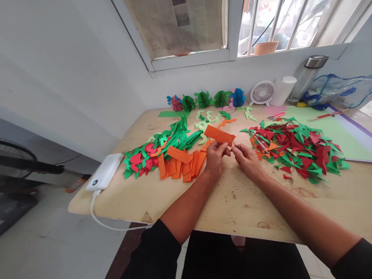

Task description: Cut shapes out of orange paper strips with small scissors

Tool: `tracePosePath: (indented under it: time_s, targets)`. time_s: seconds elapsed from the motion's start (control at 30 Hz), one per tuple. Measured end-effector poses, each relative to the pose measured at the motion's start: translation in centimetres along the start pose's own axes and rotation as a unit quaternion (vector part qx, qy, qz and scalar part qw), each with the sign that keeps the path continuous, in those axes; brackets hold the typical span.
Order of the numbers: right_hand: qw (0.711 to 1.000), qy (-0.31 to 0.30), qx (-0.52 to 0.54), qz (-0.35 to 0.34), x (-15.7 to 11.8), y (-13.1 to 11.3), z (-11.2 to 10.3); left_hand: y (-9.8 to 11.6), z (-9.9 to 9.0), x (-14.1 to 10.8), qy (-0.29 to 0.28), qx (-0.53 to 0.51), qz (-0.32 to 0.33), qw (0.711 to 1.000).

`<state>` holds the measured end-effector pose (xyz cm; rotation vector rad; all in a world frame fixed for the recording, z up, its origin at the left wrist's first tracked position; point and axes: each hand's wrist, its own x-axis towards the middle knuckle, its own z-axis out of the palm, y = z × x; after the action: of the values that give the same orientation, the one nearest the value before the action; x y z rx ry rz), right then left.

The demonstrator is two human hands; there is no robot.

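An orange paper piece [219, 135] with curved lines on it is pinched in my left hand [215, 157], raised over the middle of the wooden table. My right hand [247, 161] is closed around small scissors [234, 143], whose thin blades meet the paper's right end; the handles are mostly hidden by the fingers. Left of my left hand lie several orange paper pieces [186, 164], beside green cut strips [181, 135] and red cut shapes [136, 159]. A heap of red, green and orange scraps [302, 149] is spread to the right of my right hand.
A white power bank [105, 172] with a cable sits at the table's left edge. Along the wall stand folded paper figures [203, 99], a small white fan [262, 93], a white container [283, 91] and a bottle [306, 79]. Pink-handled snips [276, 116] lie behind the scraps.
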<state>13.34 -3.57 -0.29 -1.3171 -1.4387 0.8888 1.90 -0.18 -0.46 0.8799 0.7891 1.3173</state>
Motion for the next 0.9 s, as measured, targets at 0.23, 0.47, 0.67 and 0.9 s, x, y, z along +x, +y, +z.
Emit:
tracePosePath:
  time_s: [0.23, 0.47, 0.67, 0.9]
  targets:
    - [1.000, 0.002, -0.010, -0.009, 0.1, 0.1, 0.0, 0.0, 0.1, -0.1, 0.002, 0.016, -0.019, 1.000]
    - [1.000, -0.001, -0.006, -0.007, 0.1, 0.2, 0.0, -0.2, 0.2, -0.2, 0.000, 0.030, -0.024, 0.999]
    - [1.000, -0.001, -0.024, -0.009, 0.3, 0.8, 0.0, -0.2, 0.2, -0.2, -0.001, 0.042, -0.024, 0.999]
    - [0.999, 0.000, -0.033, -0.003, 0.4, 1.1, 0.0, -0.2, 0.2, -0.2, -0.002, 0.050, -0.021, 0.999]
